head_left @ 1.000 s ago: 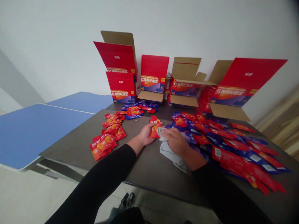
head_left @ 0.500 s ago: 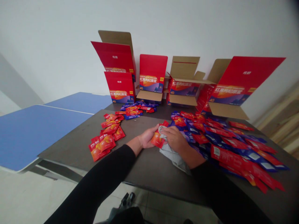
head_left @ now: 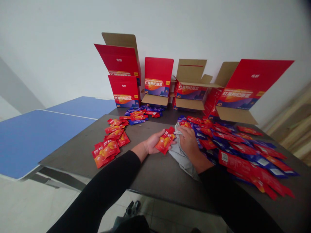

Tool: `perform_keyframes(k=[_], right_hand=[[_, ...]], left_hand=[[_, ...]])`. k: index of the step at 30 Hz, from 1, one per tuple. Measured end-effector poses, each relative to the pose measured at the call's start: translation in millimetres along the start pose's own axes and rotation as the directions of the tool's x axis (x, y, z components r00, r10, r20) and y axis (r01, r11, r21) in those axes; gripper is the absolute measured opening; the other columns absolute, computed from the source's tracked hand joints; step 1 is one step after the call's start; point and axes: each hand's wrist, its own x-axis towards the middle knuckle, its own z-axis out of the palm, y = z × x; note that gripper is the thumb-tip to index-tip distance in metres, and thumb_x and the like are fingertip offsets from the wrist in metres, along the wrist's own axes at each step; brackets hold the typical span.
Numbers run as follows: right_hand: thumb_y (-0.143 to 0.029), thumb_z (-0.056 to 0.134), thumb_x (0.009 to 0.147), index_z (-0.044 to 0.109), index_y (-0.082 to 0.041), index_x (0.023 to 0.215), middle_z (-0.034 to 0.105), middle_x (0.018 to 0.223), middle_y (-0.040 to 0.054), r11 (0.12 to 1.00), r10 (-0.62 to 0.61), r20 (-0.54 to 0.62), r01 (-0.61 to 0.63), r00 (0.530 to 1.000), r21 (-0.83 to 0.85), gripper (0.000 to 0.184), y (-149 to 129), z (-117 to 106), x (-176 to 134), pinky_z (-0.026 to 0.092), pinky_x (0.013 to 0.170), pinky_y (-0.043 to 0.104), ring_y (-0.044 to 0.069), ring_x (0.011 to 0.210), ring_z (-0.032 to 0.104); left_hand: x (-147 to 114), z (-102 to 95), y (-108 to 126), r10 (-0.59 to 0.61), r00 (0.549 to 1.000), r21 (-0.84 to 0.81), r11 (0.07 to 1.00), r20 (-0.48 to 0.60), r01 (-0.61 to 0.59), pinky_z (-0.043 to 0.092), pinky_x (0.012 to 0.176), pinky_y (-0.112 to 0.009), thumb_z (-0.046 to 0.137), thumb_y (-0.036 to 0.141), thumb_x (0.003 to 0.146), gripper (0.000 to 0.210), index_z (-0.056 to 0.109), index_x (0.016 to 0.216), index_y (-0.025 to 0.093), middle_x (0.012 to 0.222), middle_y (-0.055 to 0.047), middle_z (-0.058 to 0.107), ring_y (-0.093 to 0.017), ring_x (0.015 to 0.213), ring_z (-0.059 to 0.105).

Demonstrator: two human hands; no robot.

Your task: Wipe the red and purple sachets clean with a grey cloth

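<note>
My left hand (head_left: 153,142) is closed on a red sachet (head_left: 166,139), its printed front with white characters and orange fruit facing up. Just to the right, my right hand (head_left: 190,142) grips a grey cloth (head_left: 181,157) that hangs down onto the dark table (head_left: 145,173). The cloth's upper edge is close beside the sachet. A heap of red and blue sachets (head_left: 233,142) spreads to the right of my right hand. Left of my left hand lies a row of red sachets (head_left: 109,148). Farther back sits a small pile of red and blue sachets (head_left: 138,116).
Along the wall stand red printed cartons, several with flaps raised: a stacked pair (head_left: 123,92) at left, one in the middle (head_left: 156,85), another (head_left: 190,92) beside it, and a wide-flapped one (head_left: 239,94) at right. A blue table-tennis table (head_left: 48,136) adjoins on the left.
My right hand has drawn the cloth off the sachet, a little to the right, uncovering the sachet's front. My left hand stays in nearly the same place, still holding it.
</note>
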Motion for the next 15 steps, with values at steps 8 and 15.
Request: perform_keyframes(k=[8,15], right_hand=[[-0.013,0.047,0.096,0.068,-0.026,0.123,0.070,0.121,0.0066,0.900,-0.417,0.195,0.372,0.888,0.228,0.037,-43,-3,-6,0.053,0.103,0.044,0.023,0.114,0.061],[-0.010,0.049,0.096,0.068,-0.020,0.122,0.072,0.119,0.0090,0.831,-0.529,0.135,0.478,0.838,0.285,0.034,-53,-2,-4,0.056,0.098,0.042,0.023,0.110,0.064]], left_hand=[[0,3.4,3,0.048,0.997,-0.170,0.984,-0.052,-0.057,0.051,0.059,-0.027,0.041,0.059,0.099,0.057,0.068,0.092,0.009,0.071,-0.010,0.067,-0.017,0.060,0.064],[-2,1.8,-3,-0.027,1.000,-0.260,0.965,0.004,0.027,0.044,0.050,-0.024,0.041,0.066,0.096,0.063,0.068,0.096,0.008,0.060,-0.004,0.059,-0.014,0.049,0.054]])
